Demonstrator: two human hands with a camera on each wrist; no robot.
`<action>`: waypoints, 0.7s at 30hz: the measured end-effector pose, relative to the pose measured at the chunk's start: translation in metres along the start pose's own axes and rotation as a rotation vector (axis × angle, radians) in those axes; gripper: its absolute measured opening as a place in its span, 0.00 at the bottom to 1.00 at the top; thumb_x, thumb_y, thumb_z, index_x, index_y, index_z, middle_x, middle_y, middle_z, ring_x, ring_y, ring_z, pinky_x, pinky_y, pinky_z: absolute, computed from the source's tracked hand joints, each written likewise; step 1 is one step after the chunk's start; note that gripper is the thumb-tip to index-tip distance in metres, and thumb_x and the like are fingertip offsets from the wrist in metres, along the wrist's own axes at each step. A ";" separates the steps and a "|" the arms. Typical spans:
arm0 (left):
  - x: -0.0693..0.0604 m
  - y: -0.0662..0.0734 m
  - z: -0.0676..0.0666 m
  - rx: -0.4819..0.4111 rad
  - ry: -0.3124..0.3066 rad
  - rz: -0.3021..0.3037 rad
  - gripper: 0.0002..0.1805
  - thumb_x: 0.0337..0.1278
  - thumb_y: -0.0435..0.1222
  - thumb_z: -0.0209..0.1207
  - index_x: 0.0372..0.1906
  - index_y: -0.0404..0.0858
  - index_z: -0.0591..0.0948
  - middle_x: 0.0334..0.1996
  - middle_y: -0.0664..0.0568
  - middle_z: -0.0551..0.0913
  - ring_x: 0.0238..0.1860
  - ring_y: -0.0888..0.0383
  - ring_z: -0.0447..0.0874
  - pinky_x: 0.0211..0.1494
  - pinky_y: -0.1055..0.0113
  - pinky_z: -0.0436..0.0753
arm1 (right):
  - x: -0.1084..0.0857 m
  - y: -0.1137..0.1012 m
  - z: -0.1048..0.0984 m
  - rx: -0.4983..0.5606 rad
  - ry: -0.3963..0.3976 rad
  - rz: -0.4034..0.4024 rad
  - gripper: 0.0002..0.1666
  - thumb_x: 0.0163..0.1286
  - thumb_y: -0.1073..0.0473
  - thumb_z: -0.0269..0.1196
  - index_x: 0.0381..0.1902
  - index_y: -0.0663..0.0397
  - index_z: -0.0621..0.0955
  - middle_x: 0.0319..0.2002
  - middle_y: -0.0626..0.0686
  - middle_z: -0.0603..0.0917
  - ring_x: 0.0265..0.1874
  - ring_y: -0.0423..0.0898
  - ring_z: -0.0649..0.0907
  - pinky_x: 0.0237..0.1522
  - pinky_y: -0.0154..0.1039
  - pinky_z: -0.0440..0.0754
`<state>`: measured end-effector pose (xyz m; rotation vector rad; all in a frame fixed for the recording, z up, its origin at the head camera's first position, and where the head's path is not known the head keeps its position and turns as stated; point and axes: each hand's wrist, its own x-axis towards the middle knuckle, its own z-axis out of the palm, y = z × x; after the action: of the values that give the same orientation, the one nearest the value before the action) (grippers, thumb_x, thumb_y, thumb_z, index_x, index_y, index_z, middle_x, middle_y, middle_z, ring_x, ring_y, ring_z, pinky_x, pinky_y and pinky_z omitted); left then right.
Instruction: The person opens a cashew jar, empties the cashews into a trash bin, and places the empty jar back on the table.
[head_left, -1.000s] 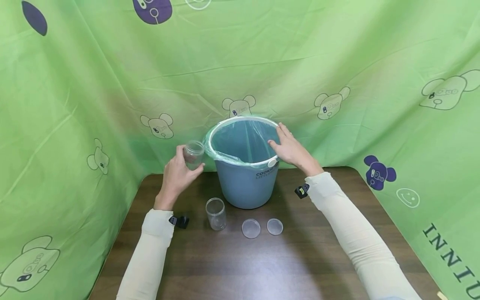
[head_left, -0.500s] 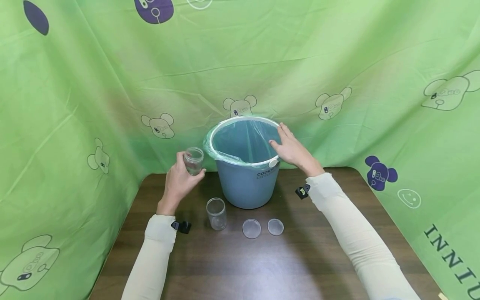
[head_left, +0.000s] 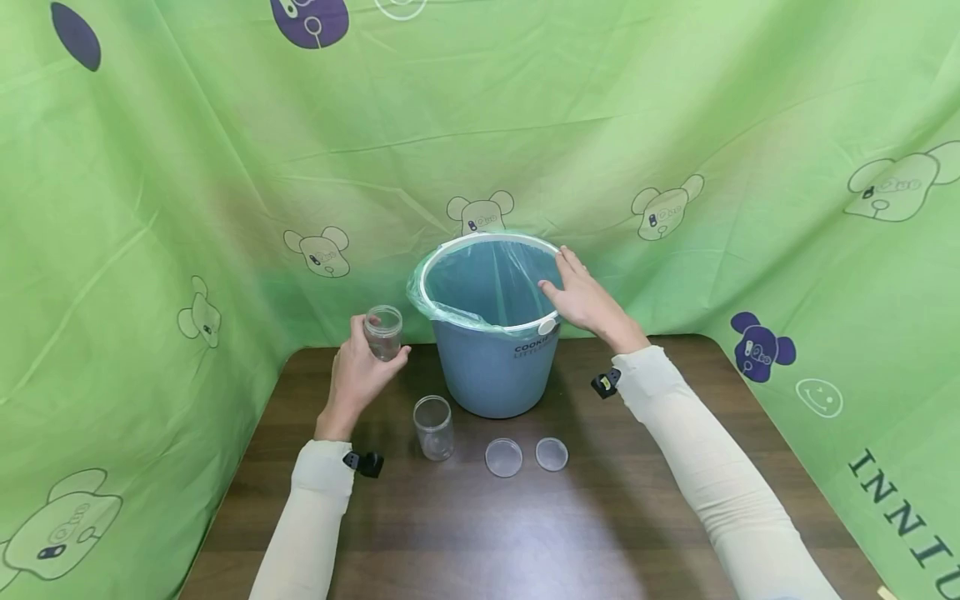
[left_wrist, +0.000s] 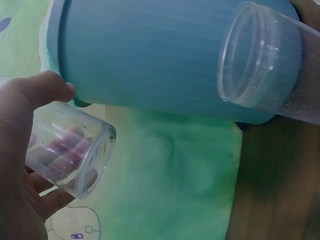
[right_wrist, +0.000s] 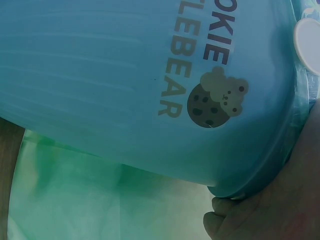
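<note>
My left hand [head_left: 354, 373] grips a clear plastic jar [head_left: 385, 340] without a lid, raised left of the blue trash bin [head_left: 491, 375]. In the left wrist view, fingers and thumb wrap this jar [left_wrist: 75, 145], its base angled toward the camera. My right hand [head_left: 588, 302] holds the bin's right rim, thumb over the opening; in the right wrist view, fingertips [right_wrist: 217, 212] show below the rim's outer edge. A thin green bag [head_left: 453, 315] lines the bin. Another uncovered clear jar [head_left: 433, 432] stands upright on the table, left of two round clear lids [head_left: 503, 457].
The brown wooden table [head_left: 450, 533] carries the bin near its back edge. Green patterned cloth [head_left: 405, 125] hangs behind and on both sides, close to the bin's back.
My left hand has lowered the jar and shifted it slightly away from the bin's rim. My right hand, the bin, the other jar and the lids stay as they were.
</note>
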<state>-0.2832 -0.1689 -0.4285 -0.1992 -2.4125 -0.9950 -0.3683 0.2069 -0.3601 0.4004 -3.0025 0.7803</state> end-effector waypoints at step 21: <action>-0.019 -0.021 0.017 -0.048 0.003 -0.067 0.39 0.54 0.43 0.77 0.65 0.33 0.69 0.46 0.29 0.88 0.42 0.32 0.90 0.44 0.38 0.85 | 0.001 0.001 -0.001 -0.008 0.000 -0.004 0.49 0.86 0.37 0.41 0.86 0.61 0.40 0.88 0.59 0.34 0.87 0.63 0.41 0.85 0.61 0.42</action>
<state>-0.2808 -0.1708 -0.4617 -0.1346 -2.4079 -1.0833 -0.3692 0.2077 -0.3597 0.4054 -3.0027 0.7683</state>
